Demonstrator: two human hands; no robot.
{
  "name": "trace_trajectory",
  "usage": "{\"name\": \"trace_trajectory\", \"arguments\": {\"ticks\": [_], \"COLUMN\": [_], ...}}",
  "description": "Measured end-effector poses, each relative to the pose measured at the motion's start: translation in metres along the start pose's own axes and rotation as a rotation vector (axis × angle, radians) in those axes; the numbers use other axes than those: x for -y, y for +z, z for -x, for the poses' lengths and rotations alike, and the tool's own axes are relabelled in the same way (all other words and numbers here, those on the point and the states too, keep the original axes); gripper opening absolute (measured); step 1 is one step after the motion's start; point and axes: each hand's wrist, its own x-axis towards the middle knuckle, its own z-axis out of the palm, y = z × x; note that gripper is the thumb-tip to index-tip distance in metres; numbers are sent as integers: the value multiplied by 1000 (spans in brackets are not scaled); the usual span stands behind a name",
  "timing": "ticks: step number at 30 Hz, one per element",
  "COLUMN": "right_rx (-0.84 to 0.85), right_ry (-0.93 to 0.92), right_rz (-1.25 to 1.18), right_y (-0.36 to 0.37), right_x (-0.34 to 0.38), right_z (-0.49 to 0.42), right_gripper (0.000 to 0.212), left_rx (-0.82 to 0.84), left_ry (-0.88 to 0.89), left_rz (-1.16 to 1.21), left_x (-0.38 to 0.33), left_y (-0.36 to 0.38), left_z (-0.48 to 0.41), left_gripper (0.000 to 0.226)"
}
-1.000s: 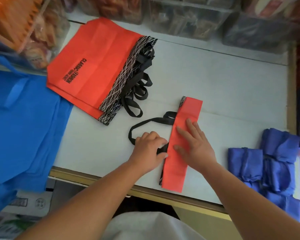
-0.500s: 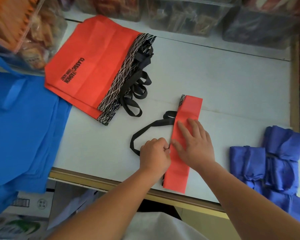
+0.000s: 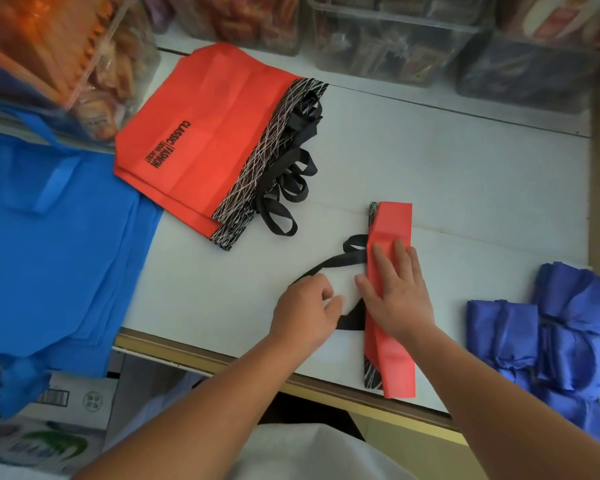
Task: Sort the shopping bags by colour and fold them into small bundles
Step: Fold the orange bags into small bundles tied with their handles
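A red shopping bag folded into a long narrow strip point(image 3: 392, 223) lies on the white table point(image 3: 465, 188), its near end at the table's front edge. My right hand point(image 3: 395, 292) presses flat on the strip's middle with straight fingers. Black handle straps point(image 3: 329, 263) trail out to the strip's left. My left hand point(image 3: 305, 313) sits just left of the strip with curled fingers gripping the strap. A stack of flat red bags with black patterned tops point(image 3: 215, 140) lies at the back left. Folded purple-blue bundles point(image 3: 551, 337) sit at the right.
Flat blue bags point(image 3: 56, 244) hang over the table's left edge. Clear bins of packaged goods point(image 3: 395, 36) line the back, and one point(image 3: 56, 57) stands at the left. A cardboard box point(image 3: 66, 400) sits below the table's front edge.
My left hand has shifted left, away from the strip, pulling the black strap out with it. My right hand stays pressed on the strip. The view has shifted slightly.
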Motion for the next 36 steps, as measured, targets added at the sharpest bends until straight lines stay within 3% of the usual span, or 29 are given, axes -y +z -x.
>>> {"name": "trace_trajectory", "arguments": {"ticks": [3, 7, 11, 15, 18, 20, 25, 28, 32, 36], "right_rx": [23, 32, -30, -124, -159, -188, -123, -96, -62, -16], "right_ry": [-9, -62, -89, -83, -51, -92, -203, -193, -146, 15], "right_rz": [126, 217, 225, 215, 219, 218, 170, 115, 90, -83], "right_y": [-14, -21, -14, -4, -6, -6, 0, 3, 6, 1], "right_x": [4, -3, -8, -7, -5, -8, -24, -32, -33, -11], "right_z": [-5, -5, -3, 1, -4, -9, -17, -16, -14, -15], "right_gripper": [64, 67, 61, 50, 44, 47, 86, 81, 69, 78], "left_rx": [48, 68, 70, -32, 9, 29, -24, -110, -211, -306], "left_ry": [42, -10, 71, 107, 125, 128, 111, 117, 301, 461], "left_rz": [-8, -71, -243, -152, -152, -154, -158, -204, -397, -530], "left_x": [-9, -16, -21, -21, -23, -25, -20, -14, -11, -6], "left_y": [23, 40, 40, 44, 49, 51, 45, 27, 0, -12], "left_z": [4, -1, 1, 7, 7, 8, 8, 6, 1, -11], "left_gripper": [30, 14, 19, 13, 20, 9, 22, 22, 24, 27]}}
